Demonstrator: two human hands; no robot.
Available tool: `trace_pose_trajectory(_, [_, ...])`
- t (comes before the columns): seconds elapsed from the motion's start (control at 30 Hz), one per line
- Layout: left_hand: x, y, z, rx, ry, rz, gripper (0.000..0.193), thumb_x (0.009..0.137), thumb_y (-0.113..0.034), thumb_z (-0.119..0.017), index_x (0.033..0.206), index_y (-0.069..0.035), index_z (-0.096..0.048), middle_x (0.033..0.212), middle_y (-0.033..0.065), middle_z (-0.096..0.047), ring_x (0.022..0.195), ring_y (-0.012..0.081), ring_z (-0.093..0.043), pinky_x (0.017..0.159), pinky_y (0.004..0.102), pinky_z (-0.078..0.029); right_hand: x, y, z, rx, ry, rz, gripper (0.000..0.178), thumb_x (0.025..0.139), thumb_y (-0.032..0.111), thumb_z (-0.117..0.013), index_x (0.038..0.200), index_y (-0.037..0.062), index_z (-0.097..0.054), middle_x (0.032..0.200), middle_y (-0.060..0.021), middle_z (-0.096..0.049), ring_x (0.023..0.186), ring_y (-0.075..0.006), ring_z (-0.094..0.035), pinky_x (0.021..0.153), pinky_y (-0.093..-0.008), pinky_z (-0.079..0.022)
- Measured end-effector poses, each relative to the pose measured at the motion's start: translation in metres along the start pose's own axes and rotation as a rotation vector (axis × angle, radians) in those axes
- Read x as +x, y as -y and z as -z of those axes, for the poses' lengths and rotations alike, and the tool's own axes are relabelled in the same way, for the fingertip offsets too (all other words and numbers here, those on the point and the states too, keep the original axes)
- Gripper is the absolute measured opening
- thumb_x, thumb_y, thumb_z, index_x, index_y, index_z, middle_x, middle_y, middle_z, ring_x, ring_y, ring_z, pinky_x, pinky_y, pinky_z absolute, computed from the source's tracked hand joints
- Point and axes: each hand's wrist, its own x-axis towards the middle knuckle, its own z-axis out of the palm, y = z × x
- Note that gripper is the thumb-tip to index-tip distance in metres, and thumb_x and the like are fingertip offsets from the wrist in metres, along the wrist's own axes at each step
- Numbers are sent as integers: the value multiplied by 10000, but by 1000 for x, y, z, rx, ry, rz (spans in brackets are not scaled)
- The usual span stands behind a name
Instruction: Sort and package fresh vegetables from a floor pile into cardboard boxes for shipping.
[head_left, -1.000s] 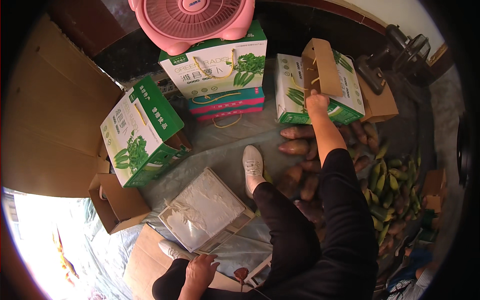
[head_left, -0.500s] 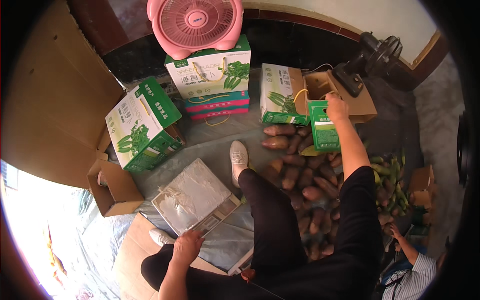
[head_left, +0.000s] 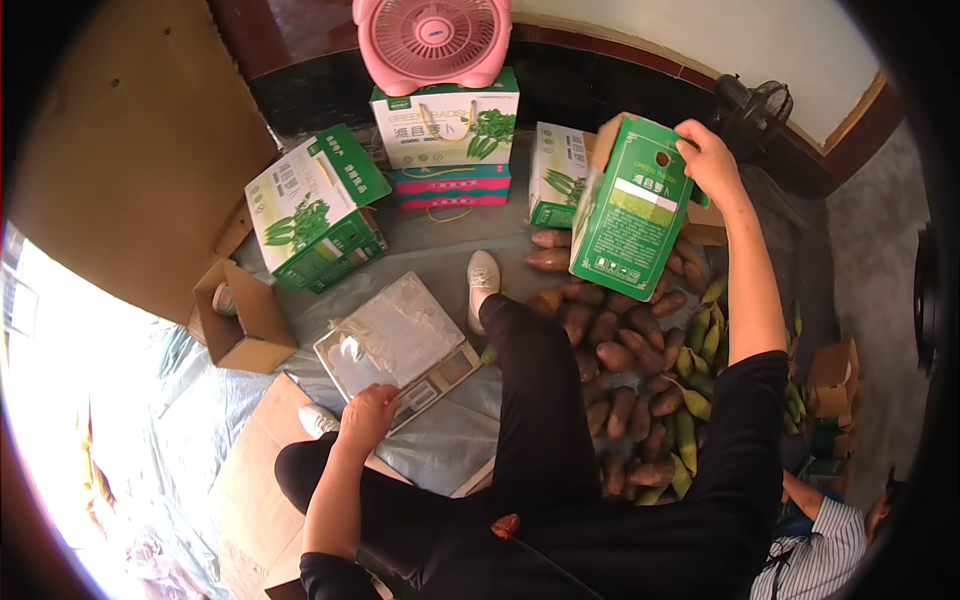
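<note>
Held box — smooth cardboard; pink fan — glossy plastic

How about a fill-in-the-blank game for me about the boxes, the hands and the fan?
1. The person's right hand grips a box whose printed panel is mostly ____.
2. The lower hand, beside the flat scale, is the person's ____ hand.
3. The fan on top of the stacked boxes is ____.
4. The co-worker's shirt is patterned with ____.

Missing words: green; left; pink; stripes.
</note>
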Motion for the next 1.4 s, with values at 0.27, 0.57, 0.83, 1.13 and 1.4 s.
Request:
trace_pose_trajectory(0.27, [-16, 15, 11, -86, -239, 52, 417, 737, -62, -648, 1143, -41, -553, 1044, 181, -573, 982, 354, -559, 834, 391, -456, -50, 127, 0, 40, 143, 523, 168, 739, 69, -513, 906, 63, -527, 729, -82, -559, 570, -197, -530, 566, -321, -421])
trace_pose_trajectory(0.57, [-30, -29, 95, 426, -993, 16, 919, 554, -36, -790, 1363, -98, -359, 1377, 148, -356, 1290, 335, -309, 1070, 447, -227, -84, 190, -78, 126, 207, 1155, 217, 680, -97, -506, 857, 19, -457, 822, -98, -525, 743, -274, -560, 655, -341, -443])
trace_pose_trajectory(0.83, [-54, -9, 91, 184, -453, 98, 178, 679, -66, -700, 851, -77, -655, 833, 75, -584, 787, 276, -594, 674, 367, -479, -92, 184, -163, 175, 244, 1195, 184, 752, -73, -511, 894, 44, -507, 971, -58, -584, 819, -269, -582, 693, -332, -467])
trace_pose_trajectory(1.13, [-16, 9, 22, 463, -366, 152, 143, 730, -115, -626, 870, -89, -623, 875, 65, -569, 822, 286, -586, 655, 400, -470, -107, 45, -142, 364, 143, 681, 155, 789, -46, -517, 920, 5, -582, 953, -118, -583, 839, -237, -606, 705, -299, -479])
trace_pose_trajectory(1.4, [7, 35, -12, 458, -322, 69, 188, 734, -117, -647, 905, -49, -604, 911, 124, -568, 846, 332, -575, 683, 418, -463, -193, -153, -117, 216, 153, -33, 227, 809, 17, -556, 1019, 80, -612, 993, -37, -608, 748, -143, -577, 716, -270, -476])
